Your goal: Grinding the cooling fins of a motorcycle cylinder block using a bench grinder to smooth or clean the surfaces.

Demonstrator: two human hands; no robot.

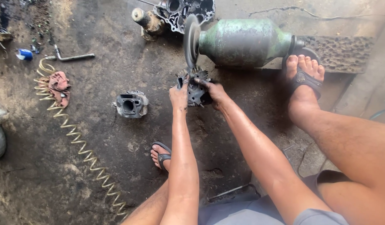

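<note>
Engine part (pixel 197 89) under grinder wheel (pixel 191 41); cylinder block (pixel 131 104) left; coiled hose (pixel 76 137) farther left.

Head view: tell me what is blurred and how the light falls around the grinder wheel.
Head view: the spinning wheel is smeared by motion, while the green grinder motor stays sharp; soft, even daylight, no glare; the left hand and right hand gripping the dark engine part are in focus; wide-angle stretching enlarges the knees at the lower edge.

Fig.: floor (pixel 96 154) – bare concrete, dark w/ oil stains | coiled yellow hose (pixel 78 143) across left | red rag (pixel 58 83) on hose | daylight, soft, no hard shadows
</note>
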